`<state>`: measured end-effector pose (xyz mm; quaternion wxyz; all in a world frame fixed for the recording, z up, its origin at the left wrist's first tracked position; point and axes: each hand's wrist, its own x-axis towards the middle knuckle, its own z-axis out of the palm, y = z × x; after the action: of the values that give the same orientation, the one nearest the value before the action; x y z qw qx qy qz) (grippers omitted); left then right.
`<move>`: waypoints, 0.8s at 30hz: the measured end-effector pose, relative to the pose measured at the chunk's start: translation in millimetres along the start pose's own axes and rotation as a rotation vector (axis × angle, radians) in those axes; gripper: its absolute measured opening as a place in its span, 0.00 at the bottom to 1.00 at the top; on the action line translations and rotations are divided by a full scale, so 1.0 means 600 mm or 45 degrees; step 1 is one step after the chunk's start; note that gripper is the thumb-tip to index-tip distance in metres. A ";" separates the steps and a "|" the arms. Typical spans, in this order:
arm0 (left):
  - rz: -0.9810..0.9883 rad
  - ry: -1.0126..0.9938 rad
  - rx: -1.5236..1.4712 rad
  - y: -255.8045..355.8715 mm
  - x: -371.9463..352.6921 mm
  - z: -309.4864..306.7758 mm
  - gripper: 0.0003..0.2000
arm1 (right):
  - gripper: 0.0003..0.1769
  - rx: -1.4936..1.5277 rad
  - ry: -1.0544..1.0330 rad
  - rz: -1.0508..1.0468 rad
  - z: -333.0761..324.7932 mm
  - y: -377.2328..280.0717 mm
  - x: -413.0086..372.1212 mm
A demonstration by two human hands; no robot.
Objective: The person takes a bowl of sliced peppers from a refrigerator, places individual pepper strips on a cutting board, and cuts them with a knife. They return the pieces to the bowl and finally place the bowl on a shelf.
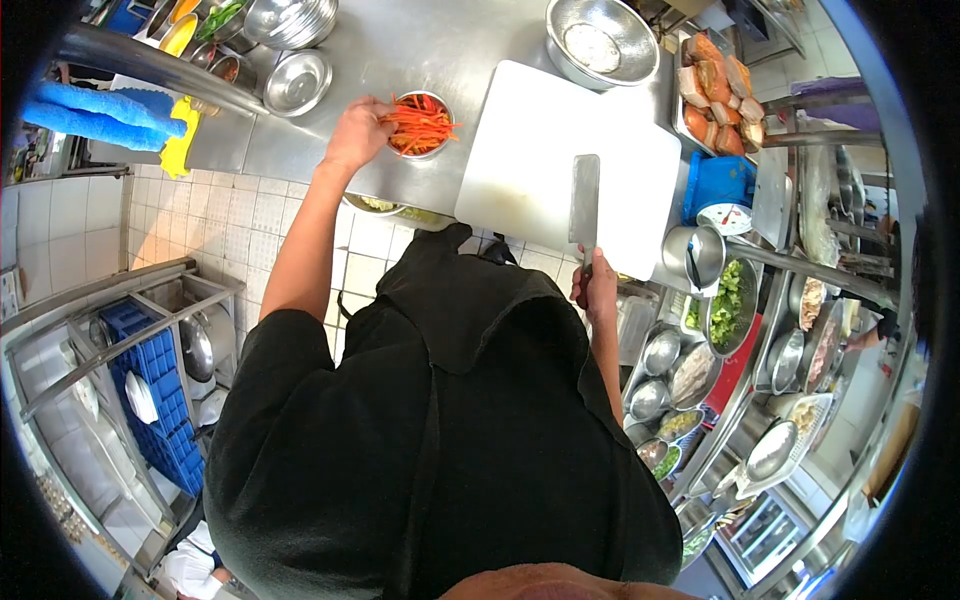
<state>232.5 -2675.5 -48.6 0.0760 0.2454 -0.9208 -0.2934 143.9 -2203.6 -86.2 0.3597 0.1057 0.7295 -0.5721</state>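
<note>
My left hand is at the left rim of a small metal bowl, its fingers closed on orange-red carrot strips. The strips heap above the bowl, and a few hang over its right side. Low at the front of the white cutting board, my right hand grips the handle of a cleaver. Its broad blade points away from me, over the board's right half. A metal colander stands beyond the board's far edge.
Stacked metal bowls and a single bowl sit at the far left of the steel counter. A tray of meat chunks is at the right, with a metal pot nearer me. Several food bowls fill the right-hand shelves.
</note>
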 end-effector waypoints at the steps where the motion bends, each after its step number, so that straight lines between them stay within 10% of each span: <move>1: -0.051 -0.066 -0.087 0.005 0.002 -0.009 0.14 | 0.31 -0.004 -0.003 -0.006 0.001 -0.001 -0.002; 24: -0.299 -0.124 -0.779 0.019 0.014 -0.037 0.11 | 0.31 0.015 -0.015 0.007 -0.003 0.005 0.006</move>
<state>226.7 -2682.9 -24.2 0.0679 0.3015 -0.7581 -0.5743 142.3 -2202.0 -90.8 0.3649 0.1064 0.7238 -0.5759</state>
